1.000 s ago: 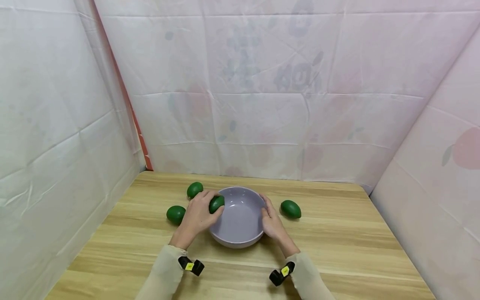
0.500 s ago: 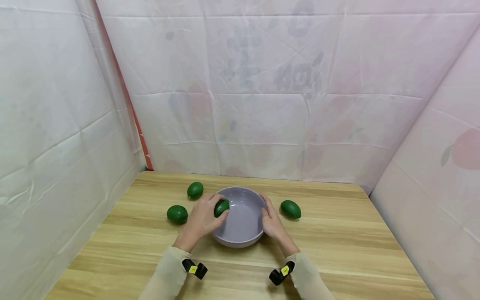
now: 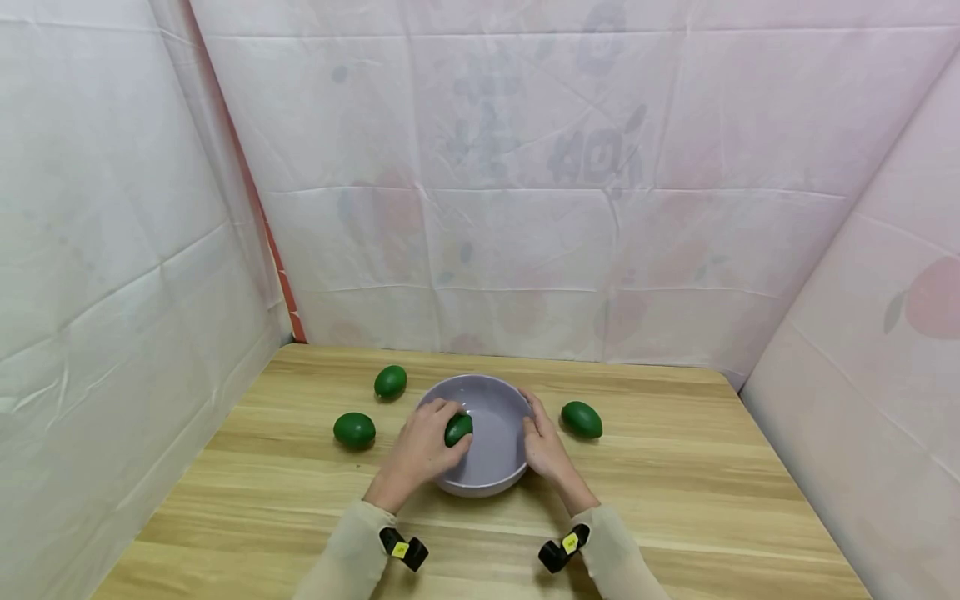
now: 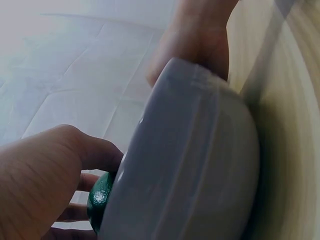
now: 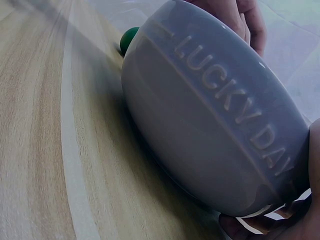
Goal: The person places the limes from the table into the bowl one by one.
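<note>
A grey-purple bowl (image 3: 498, 440) stands upright on the wooden table. Raised letters reading "LUCKY DAY" show on its outer wall (image 5: 200, 110) in the right wrist view. Over the bowl's left part, my left hand (image 3: 424, 443) holds a green lime (image 3: 459, 429) between thumb and fingers; in the left wrist view the lime (image 4: 99, 197) is partly hidden behind the rim. My right hand (image 3: 547, 448) grips the bowl's right side, its thumb over the rim and its fingers along the outside.
Two more limes lie left of the bowl, one nearer (image 3: 354, 430) and one farther (image 3: 390, 382). Another lime (image 3: 581, 419) lies to the right of my right hand. Pale printed cloth (image 3: 525, 200) hangs behind and at both sides of the table (image 3: 690, 500).
My left hand has carried the lime from the bowl's left rim rightward and nearer to me, over the inside of the bowl. My right hand and the other limes have stayed put.
</note>
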Motion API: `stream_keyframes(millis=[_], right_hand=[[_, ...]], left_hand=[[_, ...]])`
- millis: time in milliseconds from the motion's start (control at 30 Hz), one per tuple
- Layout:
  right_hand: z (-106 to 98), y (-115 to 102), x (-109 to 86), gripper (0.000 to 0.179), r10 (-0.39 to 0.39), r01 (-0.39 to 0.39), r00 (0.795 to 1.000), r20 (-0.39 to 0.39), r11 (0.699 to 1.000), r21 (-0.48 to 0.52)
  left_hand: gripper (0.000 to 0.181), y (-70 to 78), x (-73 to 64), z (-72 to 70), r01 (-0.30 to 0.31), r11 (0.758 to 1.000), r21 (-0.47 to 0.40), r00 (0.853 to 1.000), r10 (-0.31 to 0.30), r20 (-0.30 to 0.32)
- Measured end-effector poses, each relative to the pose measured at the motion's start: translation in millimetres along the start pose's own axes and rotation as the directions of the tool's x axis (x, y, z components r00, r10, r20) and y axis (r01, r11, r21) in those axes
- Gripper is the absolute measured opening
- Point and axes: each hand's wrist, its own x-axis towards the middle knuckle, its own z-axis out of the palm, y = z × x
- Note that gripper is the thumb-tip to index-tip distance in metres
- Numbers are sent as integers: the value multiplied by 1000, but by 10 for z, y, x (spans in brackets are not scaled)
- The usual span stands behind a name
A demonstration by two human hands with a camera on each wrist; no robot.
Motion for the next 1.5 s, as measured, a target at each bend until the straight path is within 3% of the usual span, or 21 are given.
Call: stream_keyframes(millis=[533,767,900,1100,1500], right_hand=[[-10,13,-8,52,-2,2,1000,5,1000,-6],[-14,26,-11,51,3,-3,1000,23,1000,-1],[-8,24,-15,51,2,-2,1000,27,1000,0],[-12,13,-22,51,3,-3,1000,18,1000,8],[-2,5,-18,51,9,-9,1000,7,1000,8]], left_hand=[[26,184,11,201,34,999,-24,998,-33,47],[29,234,20,257,93,995,-25,991,-90,99],[27,259,20,280,109,993,-35,991,-106,83],[26,291,46,290,82,996,-40,995,-80,53],[28,334,61,332,120,991,-50,990,-116,75]])
